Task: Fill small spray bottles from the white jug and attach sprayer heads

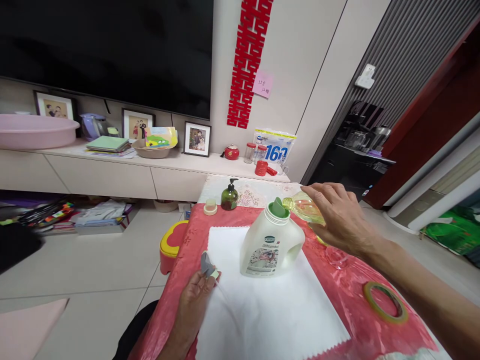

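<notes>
The right hand (341, 217) grasps a tilted, clear yellowish plastic bottle (307, 207), its neck at the green spout (278, 208) of a white plastic jug (272, 245), upright on a white zigzag-edged cloth (281, 315). The cloth spreads wide on the jug's near side. Over its left edge, the left hand (195, 297) pinches a grey nozzle (206, 265) with a thin tube (227, 302). A yellow tape ring (368, 296) lies right.

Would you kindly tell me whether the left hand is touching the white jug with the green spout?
Apart: the head view shows white cloth visible between the left hand and the white jug.
</notes>
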Demonstrator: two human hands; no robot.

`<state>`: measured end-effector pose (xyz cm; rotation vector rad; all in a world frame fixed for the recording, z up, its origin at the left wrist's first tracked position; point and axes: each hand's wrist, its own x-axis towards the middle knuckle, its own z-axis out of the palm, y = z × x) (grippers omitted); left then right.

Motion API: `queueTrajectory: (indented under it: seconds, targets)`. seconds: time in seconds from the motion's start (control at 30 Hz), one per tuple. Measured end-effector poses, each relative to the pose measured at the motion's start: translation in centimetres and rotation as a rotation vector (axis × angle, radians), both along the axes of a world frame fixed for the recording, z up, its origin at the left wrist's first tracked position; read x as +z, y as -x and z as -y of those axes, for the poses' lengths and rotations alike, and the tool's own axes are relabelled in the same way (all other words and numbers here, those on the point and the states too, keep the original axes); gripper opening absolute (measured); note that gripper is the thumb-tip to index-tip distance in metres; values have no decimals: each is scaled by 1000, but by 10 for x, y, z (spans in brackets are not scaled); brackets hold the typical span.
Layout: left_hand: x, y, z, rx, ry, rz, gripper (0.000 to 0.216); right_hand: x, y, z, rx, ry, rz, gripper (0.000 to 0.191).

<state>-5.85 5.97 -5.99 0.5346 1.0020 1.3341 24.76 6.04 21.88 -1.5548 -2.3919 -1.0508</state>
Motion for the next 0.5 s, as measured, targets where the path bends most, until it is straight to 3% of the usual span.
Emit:
queueTrajectory:
  seconds: [0.5]
  targets:
    - [2,0,0,-7,3,-2,60,6,7,-3,-2,-22,90,70]
